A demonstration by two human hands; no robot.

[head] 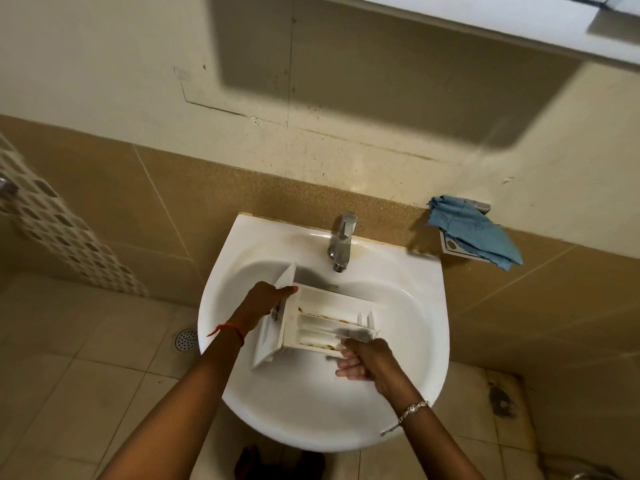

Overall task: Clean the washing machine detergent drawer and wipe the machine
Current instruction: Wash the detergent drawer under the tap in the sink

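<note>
A single wide-angle camera worn on the head looks steeply down from close above the wash basin, facing the wall behind the faucet. Tiled floor shows around the basin's near rim.

1. Fingers of the right hand: blurred by motion at the detergent drawer's near corner.
2. Wall holder: largely covered by the blue cloth.
3. Cabinet: cut off by the upper edge.

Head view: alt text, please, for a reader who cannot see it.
The left hand grips a stained white detergent drawer over a white sink; the blurred right hand is at its near edge. A blue cloth lies right of the sink.
</note>
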